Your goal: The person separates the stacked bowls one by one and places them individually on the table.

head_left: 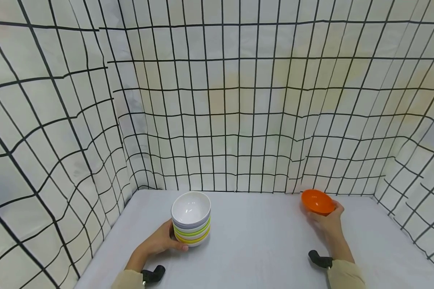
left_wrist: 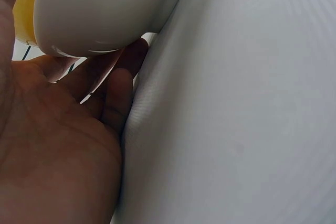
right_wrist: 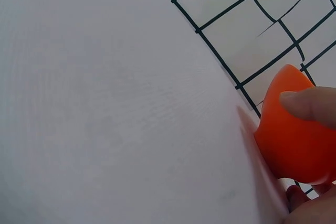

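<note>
A stack of several bowls, white on top with grey, green, white and yellow ones below, stands at the left middle of the table. My left hand holds the stack low on its left side, thumb in front. In the left wrist view the lowest white bowl rests against the fingers, close to the table. Toward the back right, my right hand grips an orange bowl by its right side. The right wrist view shows the thumb on the orange bowl's outer wall, with fingers beneath it.
A white-covered table lies under both hands. Black grid netting over pale cloth walls off the back and both sides, and the orange bowl is near the back wall. A black wrist mount sits on each wrist.
</note>
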`<move>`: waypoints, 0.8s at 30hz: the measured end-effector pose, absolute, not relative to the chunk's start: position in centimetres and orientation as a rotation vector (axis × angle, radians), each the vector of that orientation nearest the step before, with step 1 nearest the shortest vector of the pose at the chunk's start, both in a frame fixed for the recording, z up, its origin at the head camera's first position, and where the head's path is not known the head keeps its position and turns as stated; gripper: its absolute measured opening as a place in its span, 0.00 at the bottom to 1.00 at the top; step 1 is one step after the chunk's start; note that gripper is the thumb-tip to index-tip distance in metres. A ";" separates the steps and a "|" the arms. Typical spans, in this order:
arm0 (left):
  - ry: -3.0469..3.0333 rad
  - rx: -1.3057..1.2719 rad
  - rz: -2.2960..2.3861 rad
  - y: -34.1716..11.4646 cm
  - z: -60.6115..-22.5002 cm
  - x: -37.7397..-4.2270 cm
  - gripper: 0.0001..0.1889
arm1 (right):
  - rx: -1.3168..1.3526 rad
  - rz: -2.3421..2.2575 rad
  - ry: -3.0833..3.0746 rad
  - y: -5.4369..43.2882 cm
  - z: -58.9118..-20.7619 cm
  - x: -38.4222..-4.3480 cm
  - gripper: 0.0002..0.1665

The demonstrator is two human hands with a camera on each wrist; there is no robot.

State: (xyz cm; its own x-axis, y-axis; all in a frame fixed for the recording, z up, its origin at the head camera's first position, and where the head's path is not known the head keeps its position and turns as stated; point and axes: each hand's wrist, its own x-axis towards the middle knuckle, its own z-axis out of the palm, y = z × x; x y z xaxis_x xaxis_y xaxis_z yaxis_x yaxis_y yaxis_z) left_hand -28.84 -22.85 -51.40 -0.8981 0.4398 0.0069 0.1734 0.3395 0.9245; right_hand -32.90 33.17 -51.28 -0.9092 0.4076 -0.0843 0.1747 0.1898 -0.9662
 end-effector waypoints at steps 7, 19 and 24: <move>2.371 0.541 1.572 -22.9 -51.4 -28.8 0.54 | -0.575 1.799 -2.248 32.9 -51.4 -32.9 0.69; 2.354 0.571 1.595 -22.9 -51.5 -28.9 0.54 | -0.573 1.791 -2.229 32.8 -51.5 -32.8 0.69; 2.362 0.557 1.584 -22.9 -51.3 -28.8 0.54 | -0.558 1.796 -2.221 32.8 -51.5 -32.6 0.70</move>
State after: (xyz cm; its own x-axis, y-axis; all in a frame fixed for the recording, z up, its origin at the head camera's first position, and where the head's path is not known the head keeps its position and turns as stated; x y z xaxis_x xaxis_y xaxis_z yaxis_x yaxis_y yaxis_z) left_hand -28.79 -22.93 -51.35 -0.8976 0.4407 0.0103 0.1770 0.3388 0.9241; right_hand -32.63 32.79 -51.47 -0.9008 0.4303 -0.0583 0.1471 0.1761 -0.9733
